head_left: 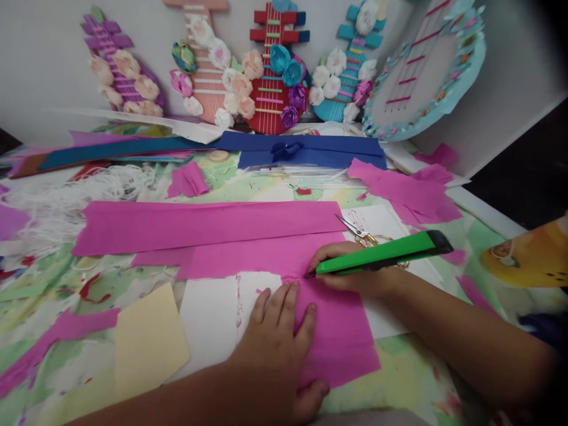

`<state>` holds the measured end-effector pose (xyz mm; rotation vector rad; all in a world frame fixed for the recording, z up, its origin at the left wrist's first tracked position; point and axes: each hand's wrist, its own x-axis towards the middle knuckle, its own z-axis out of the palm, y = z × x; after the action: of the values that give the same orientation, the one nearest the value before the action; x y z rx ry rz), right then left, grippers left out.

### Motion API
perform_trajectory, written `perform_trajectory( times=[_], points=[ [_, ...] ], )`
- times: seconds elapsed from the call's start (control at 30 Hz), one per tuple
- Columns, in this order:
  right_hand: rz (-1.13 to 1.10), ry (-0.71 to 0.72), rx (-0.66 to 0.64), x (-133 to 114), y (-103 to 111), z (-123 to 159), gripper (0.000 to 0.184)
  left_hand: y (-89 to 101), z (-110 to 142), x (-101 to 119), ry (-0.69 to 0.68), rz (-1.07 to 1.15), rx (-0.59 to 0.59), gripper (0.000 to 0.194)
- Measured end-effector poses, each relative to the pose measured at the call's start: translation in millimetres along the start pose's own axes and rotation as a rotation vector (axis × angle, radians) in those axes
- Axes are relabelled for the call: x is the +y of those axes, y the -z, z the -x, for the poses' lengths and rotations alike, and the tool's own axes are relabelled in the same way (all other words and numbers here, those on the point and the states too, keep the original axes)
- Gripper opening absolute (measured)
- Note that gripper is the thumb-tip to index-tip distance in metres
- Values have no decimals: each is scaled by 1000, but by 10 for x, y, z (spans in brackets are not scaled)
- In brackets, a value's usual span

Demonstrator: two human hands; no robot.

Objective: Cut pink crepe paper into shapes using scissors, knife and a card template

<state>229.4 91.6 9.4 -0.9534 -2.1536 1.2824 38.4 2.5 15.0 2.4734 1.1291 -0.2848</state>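
My left hand (277, 337) lies flat with its fingers spread on a piece of pink crepe paper (339, 331). My right hand (350, 278) grips a green utility knife (377, 251) with a black end, held slanted like a pen. Its dark tip touches the paper's upper edge, just beyond my left fingertips; the blade itself is hardly visible. Under the crepe paper lies a white sheet (208, 302) with a line of small pink marks. Beyond my right hand, small scissors (355, 228) with gold handles rest on another part of the white sheet.
A long folded pink strip (208, 225) lies across the table. A cream card (148, 343) and pink scraps (66, 325) are at left, beside tangled white string (75, 198). Folded blue paper (310, 148) lies behind. Paper-flower guitars (275, 77) lean on the wall.
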Motion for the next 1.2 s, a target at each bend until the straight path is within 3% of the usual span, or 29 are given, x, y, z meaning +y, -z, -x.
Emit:
perform_trajectory(
  times=[0.23,0.53,0.87,1.2],
  points=[
    [-111,16,-21,109,93,36,17,-52,-12,-8,-8,-23,46,75],
    [-3,13,-55,47,63,10,16,-41,-12,2,-3,-16,38,74],
    [-136,38,-33,102,121,58,17,-127,-30,-33,-16,-53,53,78],
    [29,61,-33,64,82,36,16,-169,-29,-22,-25,-71,124,77]
  ],
)
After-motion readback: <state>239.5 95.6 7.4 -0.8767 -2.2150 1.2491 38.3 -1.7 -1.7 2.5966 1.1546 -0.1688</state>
